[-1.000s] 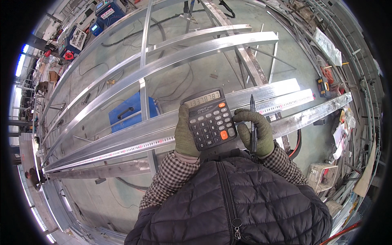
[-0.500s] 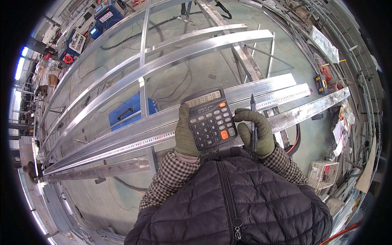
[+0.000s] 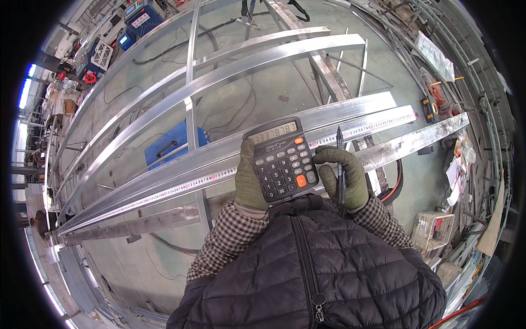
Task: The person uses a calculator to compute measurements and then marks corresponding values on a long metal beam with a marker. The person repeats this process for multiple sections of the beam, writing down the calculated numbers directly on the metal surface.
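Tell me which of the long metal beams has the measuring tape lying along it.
The wide aluminium beam directly beyond the calculator; the tape runs along its near edge, while the other beams are bare.

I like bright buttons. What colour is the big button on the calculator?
Orange, on the calculator in the left hand, head view.

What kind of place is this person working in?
Most likely a metalworking shop. Long aluminium beams lie across frames above a concrete floor, a steel measuring rule runs along one, and machines stand at the far edge. The gloved left hand holds a calculator.
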A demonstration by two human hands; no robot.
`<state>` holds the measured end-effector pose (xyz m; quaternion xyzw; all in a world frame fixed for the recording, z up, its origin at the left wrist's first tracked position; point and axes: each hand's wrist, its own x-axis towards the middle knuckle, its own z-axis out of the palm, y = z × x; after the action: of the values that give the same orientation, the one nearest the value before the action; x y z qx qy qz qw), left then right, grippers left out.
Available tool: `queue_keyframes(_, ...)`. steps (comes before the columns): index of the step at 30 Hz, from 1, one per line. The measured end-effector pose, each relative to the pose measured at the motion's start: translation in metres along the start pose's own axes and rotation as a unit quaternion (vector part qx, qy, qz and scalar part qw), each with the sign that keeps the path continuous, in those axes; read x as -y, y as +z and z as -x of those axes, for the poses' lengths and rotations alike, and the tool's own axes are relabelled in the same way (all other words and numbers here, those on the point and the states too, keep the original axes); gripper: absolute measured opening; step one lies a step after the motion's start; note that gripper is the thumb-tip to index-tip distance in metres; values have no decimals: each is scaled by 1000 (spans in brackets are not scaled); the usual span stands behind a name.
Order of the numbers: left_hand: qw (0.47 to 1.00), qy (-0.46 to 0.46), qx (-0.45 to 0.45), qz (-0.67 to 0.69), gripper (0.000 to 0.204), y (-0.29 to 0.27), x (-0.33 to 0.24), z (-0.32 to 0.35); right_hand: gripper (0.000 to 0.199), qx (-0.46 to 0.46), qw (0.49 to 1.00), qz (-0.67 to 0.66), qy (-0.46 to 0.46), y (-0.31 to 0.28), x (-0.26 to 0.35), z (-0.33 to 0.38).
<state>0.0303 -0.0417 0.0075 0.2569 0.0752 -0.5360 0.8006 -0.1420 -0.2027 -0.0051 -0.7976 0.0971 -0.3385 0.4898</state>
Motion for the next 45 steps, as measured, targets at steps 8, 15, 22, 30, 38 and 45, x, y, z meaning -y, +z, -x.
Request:
queue_keyframes(8, 1000, -15, 23, 7, 78, -2, 2, -5, 26, -2, 1000, 10, -2, -1, -3, 1)
queue_keyframes(15, 1000, -11, 12, -5, 78, 1, -3, -13, 28, -8, 1000, 8, -29, -2, -6, -11)
queue_keyframes(22, 1000, -13, 15, 3, 76, 8, -7, -18, 28, -12, 1000, -1, -9, -3, -5, -16)
queue_keyframes(30, 997, -48, 47, 31, 76, 3, -4, -17, 29, -29, 999, 21, -1, -1, -3, -2)
queue_keyframes(38, 999, -12, 20, -39, 76, -6, -5, -3, 29, -32, 999, 34, 1, 11, 12, 10)
queue_keyframes(45, 999, -31, 26, -30, 74, -14, -12, 13, 26, -17, 997, 45, 60, 26, 25, 30)
